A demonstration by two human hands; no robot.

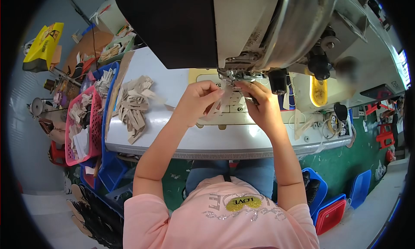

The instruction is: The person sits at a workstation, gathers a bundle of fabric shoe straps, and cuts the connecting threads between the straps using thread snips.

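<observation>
My left hand [199,103] is closed in a pinch on a pale, thin strip of material [225,103], left of the needle area. The strip hangs over the sewing machine's bed [235,118]. Just under the presser foot [233,74], on the right, is my right hand [263,103], its fingers bent together at the strip's top end; what lies between them is hidden. The sewing machine's head [250,28] looms above both hands. On the table to the left sits a loose pile of beige fabric pieces [134,103].
A pink basket [93,147] of cut pieces stands at the left in a blue crate [103,115]. A yellow tray [318,91] and thread lie right of the machine. The table's front edge [207,154] crosses before my lap. Blue and red bins [330,216] stand low right.
</observation>
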